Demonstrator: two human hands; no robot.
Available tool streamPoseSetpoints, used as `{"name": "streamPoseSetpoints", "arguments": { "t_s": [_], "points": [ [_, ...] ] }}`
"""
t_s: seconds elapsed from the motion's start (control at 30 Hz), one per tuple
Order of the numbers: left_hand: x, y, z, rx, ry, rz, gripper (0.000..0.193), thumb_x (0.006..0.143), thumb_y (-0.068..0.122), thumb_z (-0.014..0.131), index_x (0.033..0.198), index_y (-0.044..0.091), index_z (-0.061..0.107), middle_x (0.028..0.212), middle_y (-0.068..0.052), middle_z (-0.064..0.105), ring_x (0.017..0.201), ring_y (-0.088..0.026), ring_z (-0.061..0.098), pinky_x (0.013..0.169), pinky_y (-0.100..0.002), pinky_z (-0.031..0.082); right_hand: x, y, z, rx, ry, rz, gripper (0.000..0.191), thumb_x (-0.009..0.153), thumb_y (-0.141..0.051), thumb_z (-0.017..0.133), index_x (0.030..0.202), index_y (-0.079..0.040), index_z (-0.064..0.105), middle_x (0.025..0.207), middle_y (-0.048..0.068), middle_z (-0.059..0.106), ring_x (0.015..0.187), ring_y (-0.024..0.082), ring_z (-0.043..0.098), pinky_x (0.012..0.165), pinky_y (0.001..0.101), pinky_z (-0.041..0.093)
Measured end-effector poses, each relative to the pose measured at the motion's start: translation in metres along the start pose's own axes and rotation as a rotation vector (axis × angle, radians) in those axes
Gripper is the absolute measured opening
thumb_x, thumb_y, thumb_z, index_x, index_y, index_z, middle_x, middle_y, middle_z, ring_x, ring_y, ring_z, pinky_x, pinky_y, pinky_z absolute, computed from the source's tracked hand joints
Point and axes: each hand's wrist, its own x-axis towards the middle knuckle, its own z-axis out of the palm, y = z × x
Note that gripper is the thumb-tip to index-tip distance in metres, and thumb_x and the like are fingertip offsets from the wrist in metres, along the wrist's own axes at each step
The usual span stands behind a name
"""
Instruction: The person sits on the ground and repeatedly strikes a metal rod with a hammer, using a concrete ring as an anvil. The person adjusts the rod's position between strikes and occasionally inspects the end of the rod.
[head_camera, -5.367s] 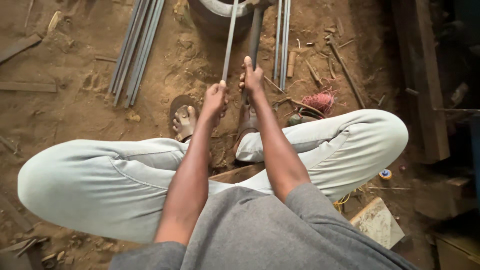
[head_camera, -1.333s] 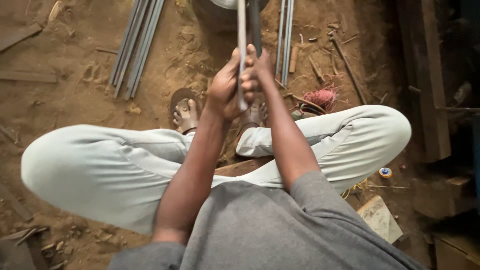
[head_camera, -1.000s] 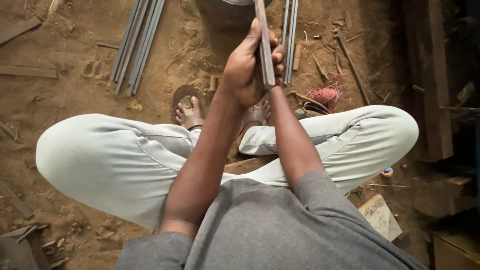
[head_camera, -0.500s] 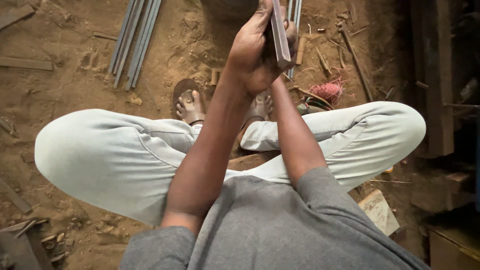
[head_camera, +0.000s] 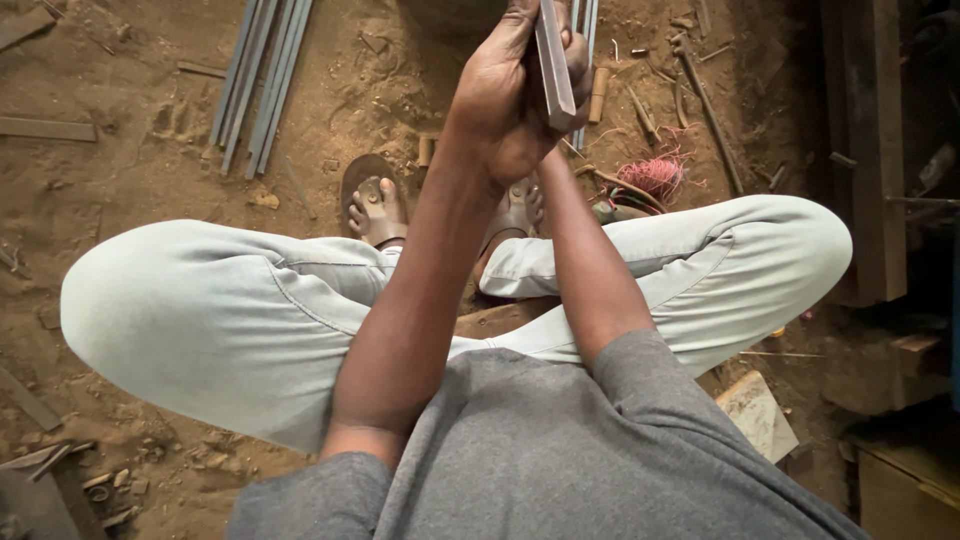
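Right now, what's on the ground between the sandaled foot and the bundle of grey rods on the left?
In the head view, only bare sandy dirt lies between the foot and the rods, with a small stone and thin scraps.

You have a bundle of grey metal strips (head_camera: 258, 85) lying on the sandy floor (head_camera: 120, 180), well off to the left of your raised hands. A brown sandal (head_camera: 368, 195) sits below and left of the hands. To the right and a little lower lies a tangle of pink thread (head_camera: 652, 178), with thin dark rods (head_camera: 708, 110) scattered just beyond it. A short wooden peg (head_camera: 598, 95) rests just right of the hands. Far right, heavy dark timber beams (head_camera: 868, 150) stand along the edge. Low on the right, near your knee, a pale wood offcut (head_camera: 757, 412) lies flat. A flat bar (head_camera: 48, 128) lies at far left.
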Motion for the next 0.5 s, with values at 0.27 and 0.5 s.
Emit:
{"name": "streamPoseSetpoints", "arguments": {
  "t_s": [0.27,0.5],
  "points": [
    [0.0019,-0.007,-0.0046,0.003,0.046,-0.022,0.04,0.114,0.041,0.033,0.1,0.007,0.047,0.077,-0.008,0.052,0.065,-0.02,0.05,0.06,-0.036,0.048,-0.0027,0.002,-0.0013,-0.002,-0.004,0.02,0.041,0.097,-0.049,0.054,0.1,-0.01,0.067,0.071,-0.001,0.064,0.058,0.012,0.063,0.054,0.0337,0.052],
    [0.0018,-0.0103,-0.0093,-0.022,0.016,-0.038,0.04,0.113,0.041,0.033,0.103,0.006,0.049,0.075,-0.007,0.052,0.063,-0.018,0.05,0.058,-0.035,0.046,-0.003,0.0049,-0.0041,-0.002,-0.001,0.026,0.039,0.098,-0.047,0.053,0.101,-0.01,0.067,0.072,-0.001,0.064,0.058,0.011,0.063,0.053,0.0328,0.052]
  ]
}}
